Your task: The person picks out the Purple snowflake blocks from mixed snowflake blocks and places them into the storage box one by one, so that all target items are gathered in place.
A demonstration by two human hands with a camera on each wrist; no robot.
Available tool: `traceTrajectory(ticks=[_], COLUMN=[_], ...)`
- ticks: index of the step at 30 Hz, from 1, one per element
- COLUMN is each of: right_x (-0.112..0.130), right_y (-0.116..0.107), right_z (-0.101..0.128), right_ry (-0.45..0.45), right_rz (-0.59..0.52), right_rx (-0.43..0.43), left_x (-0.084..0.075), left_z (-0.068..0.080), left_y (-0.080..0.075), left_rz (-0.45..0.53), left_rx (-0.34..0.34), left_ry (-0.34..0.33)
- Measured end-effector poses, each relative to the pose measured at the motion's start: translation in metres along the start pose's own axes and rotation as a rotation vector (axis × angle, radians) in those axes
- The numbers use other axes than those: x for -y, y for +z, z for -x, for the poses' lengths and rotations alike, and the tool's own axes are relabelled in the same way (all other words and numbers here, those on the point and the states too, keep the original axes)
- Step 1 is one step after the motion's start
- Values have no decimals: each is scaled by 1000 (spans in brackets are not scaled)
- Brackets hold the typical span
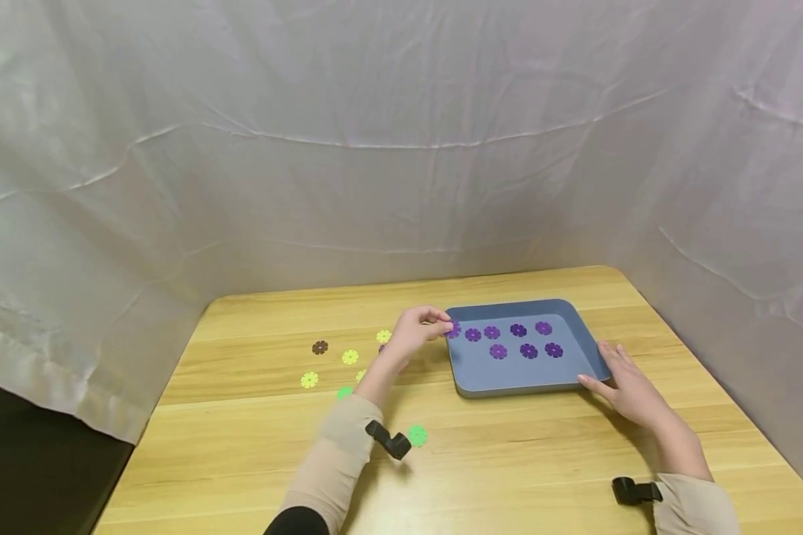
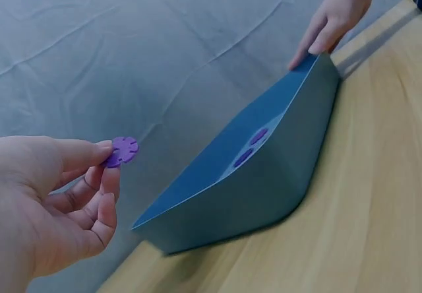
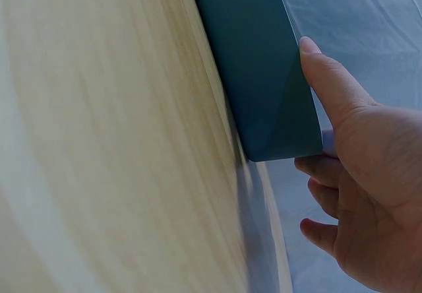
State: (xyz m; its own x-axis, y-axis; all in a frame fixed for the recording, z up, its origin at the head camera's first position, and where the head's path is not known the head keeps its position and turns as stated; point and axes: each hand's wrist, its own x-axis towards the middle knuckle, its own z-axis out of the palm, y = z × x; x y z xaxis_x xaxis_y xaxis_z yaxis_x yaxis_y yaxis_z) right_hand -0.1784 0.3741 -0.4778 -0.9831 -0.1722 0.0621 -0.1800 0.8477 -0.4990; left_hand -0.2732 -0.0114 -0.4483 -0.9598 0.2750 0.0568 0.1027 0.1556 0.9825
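In the blue tray (image 1: 578, 338) lie seven purple discs (image 1: 498, 351); the left hand's (image 1: 416, 331) grip pinches an eighth (image 2: 121, 151).

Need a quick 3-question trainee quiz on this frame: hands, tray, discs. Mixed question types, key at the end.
1. True or false: the left hand pinches a purple disc.
2. Which part of the tray does the right hand touch? A) far left corner B) near right corner C) the floor inside
3. Fill in: the discs lying loose on the table left of the tray are yellow, green and one ____.

Key
1. True: thumb and forefinger hold it at the tray's left edge.
2. B: the right hand rests against the near right corner.
3. Brown: the brown disc lies farthest left, beyond a yellow disc and a green disc.
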Motion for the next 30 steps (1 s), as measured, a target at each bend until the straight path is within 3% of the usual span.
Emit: traceTrajectory(ticks=[4,7,10,12,19,22,25,30], right_x=[0,0,0,1,1,1,0,-2], right_y=[1,1,0,0,-2,-1,1,2], right_z=[1,1,1,0,0,-1,-1,0], right_ry=[-1,-2,1,5,7,0,-5,2], right_rz=[1,3,2,-1,-4,0,5,-5], right_rx=[-2,-3,-1,3,3,-7,-13,-16], left_x=[4,9,11,11,8,10,14,25], left_z=[-7,-12,-18,-22,-40,-45,-47,-49], left_y=[19,30,38,40,44,45,46,48], left_rz=[62,16,-120,-210,-439,-537,-671,-849], left_rx=[-29,-56,-51,-11,246,319,334,287], left_ry=[-25,-23,15,51,161,210,268,323])
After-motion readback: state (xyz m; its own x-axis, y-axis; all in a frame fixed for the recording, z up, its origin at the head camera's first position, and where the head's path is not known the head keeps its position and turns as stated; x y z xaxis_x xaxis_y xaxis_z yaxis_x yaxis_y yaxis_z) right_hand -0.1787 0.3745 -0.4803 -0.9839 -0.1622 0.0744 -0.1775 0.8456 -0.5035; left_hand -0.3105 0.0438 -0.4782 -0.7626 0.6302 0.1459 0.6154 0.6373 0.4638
